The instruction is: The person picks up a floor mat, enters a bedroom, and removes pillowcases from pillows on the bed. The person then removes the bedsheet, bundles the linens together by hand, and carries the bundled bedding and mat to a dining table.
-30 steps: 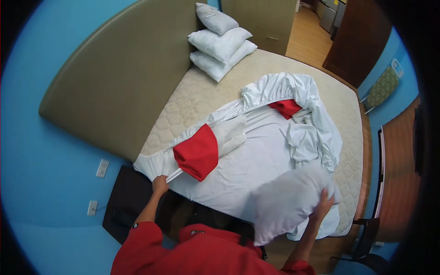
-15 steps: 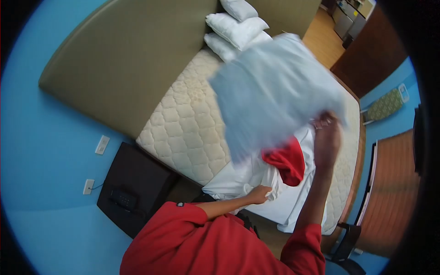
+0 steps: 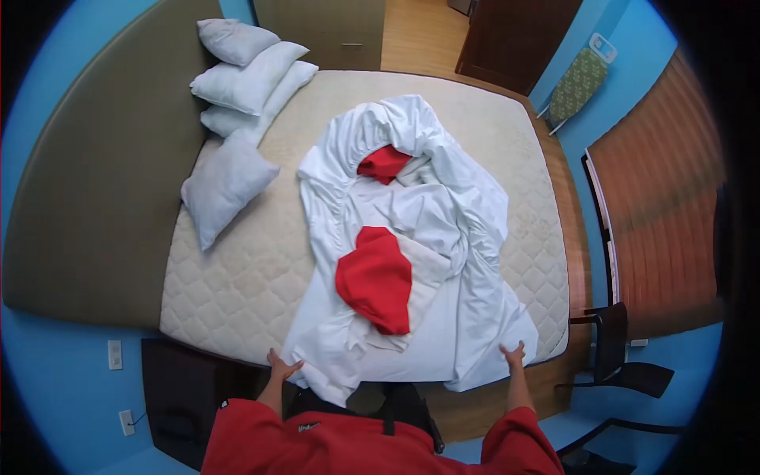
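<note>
A rumpled white fitted sheet [image 3: 483,206] lies over the middle of the bare quilted mattress [image 3: 237,293] and reaches its near edge. On top of it rests a red cloth [image 3: 376,277] with a whitish fabric part beside it, and a second red patch [image 3: 385,163] shows in the folds farther back. My left hand [image 3: 283,366] is at the sheet's near left corner, fingers spread. At the near right corner of the sheet, my right hand [image 3: 513,353] also has its fingers apart. Neither hand holds anything.
One pillow [image 3: 228,188] lies by the headboard [image 3: 103,158], with several stacked pillows [image 3: 252,79] behind it. A dark nightstand [image 3: 178,396] stands at the left. To the right are dark chairs [image 3: 613,348] and an ironing board [image 3: 578,85].
The pillow that my right hand was swinging now lies on the mattress by the headboard. My left hand has let go of the white fabric. My view has turned and both hands are spread.
</note>
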Demonstrator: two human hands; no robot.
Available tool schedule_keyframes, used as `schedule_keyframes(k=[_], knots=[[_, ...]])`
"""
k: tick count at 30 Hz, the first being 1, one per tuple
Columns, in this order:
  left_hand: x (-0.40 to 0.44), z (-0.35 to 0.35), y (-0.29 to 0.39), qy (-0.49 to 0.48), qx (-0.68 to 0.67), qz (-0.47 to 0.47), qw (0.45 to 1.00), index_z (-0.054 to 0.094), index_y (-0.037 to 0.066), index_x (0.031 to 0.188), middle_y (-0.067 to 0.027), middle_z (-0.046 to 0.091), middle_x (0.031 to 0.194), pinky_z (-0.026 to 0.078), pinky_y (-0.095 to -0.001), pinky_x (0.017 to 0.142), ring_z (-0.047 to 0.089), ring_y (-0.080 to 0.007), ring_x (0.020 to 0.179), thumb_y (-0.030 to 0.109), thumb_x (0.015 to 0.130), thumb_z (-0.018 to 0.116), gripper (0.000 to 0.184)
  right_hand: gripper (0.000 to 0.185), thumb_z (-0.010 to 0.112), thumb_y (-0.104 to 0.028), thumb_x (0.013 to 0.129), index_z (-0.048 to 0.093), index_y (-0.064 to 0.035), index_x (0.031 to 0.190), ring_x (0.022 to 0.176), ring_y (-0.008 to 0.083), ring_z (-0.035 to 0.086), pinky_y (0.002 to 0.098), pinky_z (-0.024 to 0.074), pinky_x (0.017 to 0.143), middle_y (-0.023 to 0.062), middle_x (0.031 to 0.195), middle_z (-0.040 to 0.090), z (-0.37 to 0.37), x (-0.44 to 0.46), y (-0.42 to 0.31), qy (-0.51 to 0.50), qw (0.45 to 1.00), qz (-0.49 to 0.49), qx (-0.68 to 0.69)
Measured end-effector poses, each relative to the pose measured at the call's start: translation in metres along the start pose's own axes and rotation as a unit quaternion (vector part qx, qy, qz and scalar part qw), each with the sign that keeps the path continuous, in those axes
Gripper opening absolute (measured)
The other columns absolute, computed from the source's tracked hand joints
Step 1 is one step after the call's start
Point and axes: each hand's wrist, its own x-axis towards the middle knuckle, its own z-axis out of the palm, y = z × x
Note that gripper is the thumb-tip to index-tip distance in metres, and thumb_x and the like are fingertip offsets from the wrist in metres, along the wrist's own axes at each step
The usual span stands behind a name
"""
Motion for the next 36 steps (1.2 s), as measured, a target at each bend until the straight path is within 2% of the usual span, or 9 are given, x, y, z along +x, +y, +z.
schedule_keyframes(k=[4, 9, 12, 16, 20, 23, 29, 33, 36], knots=[[-0.038, 0.058, 0.064, 0.067, -0.167, -0.045, 0.983, 0.013, -0.003, 0.123, -0.0285, 0.028, 0.118, 0.031, -0.0416, 0.091, 0.033, -0.0401, 0.108, 0.037, 0.048, 0.078, 0.107, 0.106, 0.079, -0.04, 0.046, 0.02, -0.0086, 0.129, 0.115, 0.0397, 0.026, 0.0466, 0.024, 0.095, 0.0269, 0.124, 0.025, 0.052, 0.014, 0.041, -0.066, 0.997, -0.046, 0.005], [-0.075, 0.109, 0.139, -0.035, -0.071, 0.125, 0.989, 0.052, -0.004, 0.09, -0.0245, 0.057, 0.083, 0.043, -0.0437, 0.073, 0.053, -0.0399, 0.082, 0.027, 0.063, 0.062, 0.043, 0.048, 0.055, -0.011, 0.074, 0.038, 0.0051, 0.115, 0.095, 0.0347, 0.049, 0.0357, 0.0362, 0.085, 0.0281, 0.105, 0.048, 0.115, -0.018, 0.004, 0.095, 0.984, 0.027, 0.149], [-0.11, 0.131, 0.201, -0.062, -0.214, 0.077, 0.972, 0.053, -0.004, 0.091, -0.0218, 0.058, 0.089, 0.043, -0.0391, 0.075, 0.056, -0.034, 0.084, 0.028, 0.061, 0.065, 0.046, 0.047, 0.04, -0.007, 0.079, 0.028, -0.001, 0.124, 0.087, 0.0211, 0.048, 0.0328, 0.0378, 0.081, 0.016, 0.093, 0.05, 0.15, -0.053, -0.009, -0.277, 0.947, -0.043, 0.155], [-0.18, 0.059, 0.344, -0.234, -0.502, 0.133, 0.822, 0.055, -0.004, 0.093, -0.0093, 0.06, 0.087, 0.044, -0.0263, 0.069, 0.056, -0.0149, 0.074, 0.01, 0.071, 0.059, 0.027, 0.049, 0.048, -0.025, 0.08, 0.036, -0.0003, 0.12, 0.098, 0.0174, 0.045, 0.0287, 0.0362, 0.085, 0.0067, 0.106, 0.049, 0.085, -0.165, -0.094, -0.458, 0.75, -0.08, 0.471], [-0.247, -0.064, 0.447, -0.294, -0.633, 0.172, 0.695, 0.049, -0.003, 0.103, -0.0086, 0.057, 0.093, 0.042, -0.0263, 0.075, 0.053, -0.0134, 0.083, 0.008, 0.072, 0.058, 0.034, 0.069, 0.068, -0.019, 0.061, 0.037, 0.0022, 0.118, 0.108, 0.0204, 0.039, 0.0324, 0.0321, 0.09, 0.0145, 0.113, 0.044, -0.065, -0.204, -0.191, -0.395, 0.734, -0.323, 0.448], [-0.265, -0.094, 0.495, -0.274, -0.496, 0.369, 0.737, 0.042, -0.001, 0.109, -0.011, 0.052, 0.102, 0.04, -0.0277, 0.081, 0.05, -0.0187, 0.093, 0.016, 0.073, 0.061, 0.044, 0.051, 0.067, -0.006, 0.058, 0.046, 0.0, 0.104, 0.083, 0.0195, 0.054, 0.0307, 0.0428, 0.074, 0.0092, 0.094, 0.054, -0.083, -0.195, -0.235, -0.158, 0.779, -0.353, 0.494], [-0.278, -0.147, 0.513, 0.034, 0.155, 0.685, 0.711, 0.029, 0.01, 0.126, -0.0184, 0.03, 0.126, 0.03, -0.045, 0.089, 0.039, -0.0304, 0.11, 0.017, 0.06, 0.068, 0.077, 0.029, 0.061, -0.004, 0.064, 0.056, 0.0022, 0.092, 0.081, 0.0179, 0.058, 0.0293, 0.0437, 0.072, 0.0105, 0.086, 0.061, -0.158, -0.169, -0.187, -0.264, 0.798, -0.385, 0.382], [-0.246, -0.017, 0.518, -0.178, 0.092, 0.808, 0.554, 0.033, 0.012, 0.124, -0.0142, 0.032, 0.128, 0.031, -0.0457, 0.082, 0.039, -0.0253, 0.11, 0.025, 0.065, 0.058, 0.066, 0.016, 0.065, -0.012, 0.06, 0.057, -0.0034, 0.071, 0.057, 0.0296, 0.054, 0.0348, 0.0407, 0.052, 0.0127, 0.063, 0.056, -0.223, -0.198, -0.153, -0.247, 0.776, -0.548, 0.191], [-0.322, -0.007, 0.545, -0.193, -0.048, 0.821, 0.535, 0.048, 0.012, 0.108, -0.0029, 0.054, 0.086, 0.033, -0.0336, 0.075, 0.05, -0.0197, 0.084, 0.024, 0.064, 0.057, 0.046, 0.018, 0.059, -0.015, 0.066, 0.054, -0.0028, 0.078, 0.064, 0.0274, 0.053, 0.034, 0.0398, 0.059, 0.0117, 0.07, 0.055, -0.275, -0.219, -0.15, -0.218, 0.779, -0.566, 0.158]])
